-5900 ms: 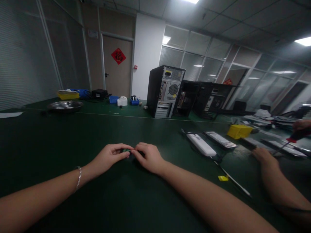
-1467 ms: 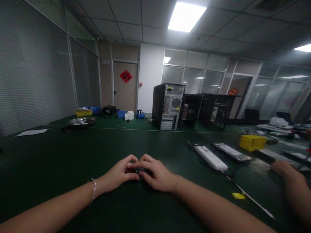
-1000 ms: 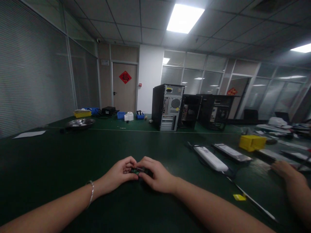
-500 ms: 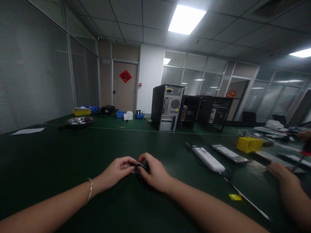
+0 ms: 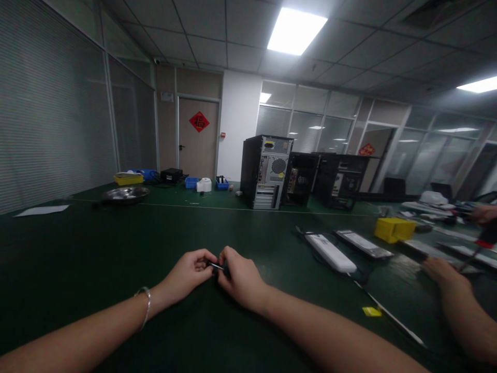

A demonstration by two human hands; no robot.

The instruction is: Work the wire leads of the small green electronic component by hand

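My left hand (image 5: 189,272) and my right hand (image 5: 241,280) meet low over the green table (image 5: 163,321). Between them is a small dark piece with a thin, shiny shaft (image 5: 216,266); its kind is not clear. The fingers of my left hand pinch its left end, where something dark also shows. My right hand is closed around the dark right end, and the palm hides part of it. A silver bracelet (image 5: 148,305) sits on my left wrist.
To the right lie a white power strip (image 5: 330,251) with its cord, a hard drive (image 5: 363,243), a yellow bin (image 5: 394,229) and a yellow tag (image 5: 371,311). A co-worker's hand (image 5: 444,274) is beyond. Computer towers (image 5: 266,171) and a metal bowl (image 5: 126,194) stand farther back.
My right hand has turned over the dark piece, and more of the shiny shaft shows between my hands. The view has shifted slightly.
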